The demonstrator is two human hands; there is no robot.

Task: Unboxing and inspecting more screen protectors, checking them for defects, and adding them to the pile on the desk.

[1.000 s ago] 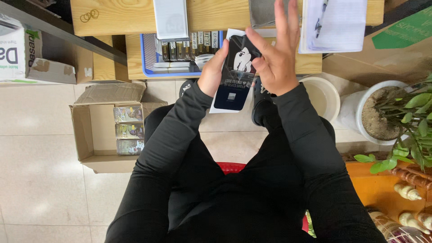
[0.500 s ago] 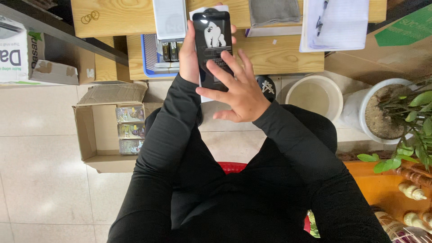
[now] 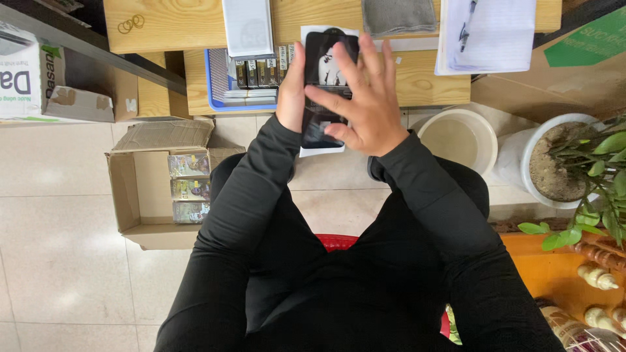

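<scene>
— Two hands are seen on one black phone [image 3: 324,72], held upright above the wooden worktop [image 3: 424,81]?

— Yes. It is gripped along its edge by the left hand [image 3: 291,91]; the right hand [image 3: 365,107] is spread wide, fingers [image 3: 326,98] laid across the screen. A cardboard box [image 3: 140,189] is noted on the floor.

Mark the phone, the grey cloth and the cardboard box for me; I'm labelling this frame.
phone [image 3: 324,65], head view, upper part of its dark screen.
grey cloth [image 3: 399,15], head view, middle of the folded fabric.
cardboard box [image 3: 147,189], head view, bare inner floor.
</scene>
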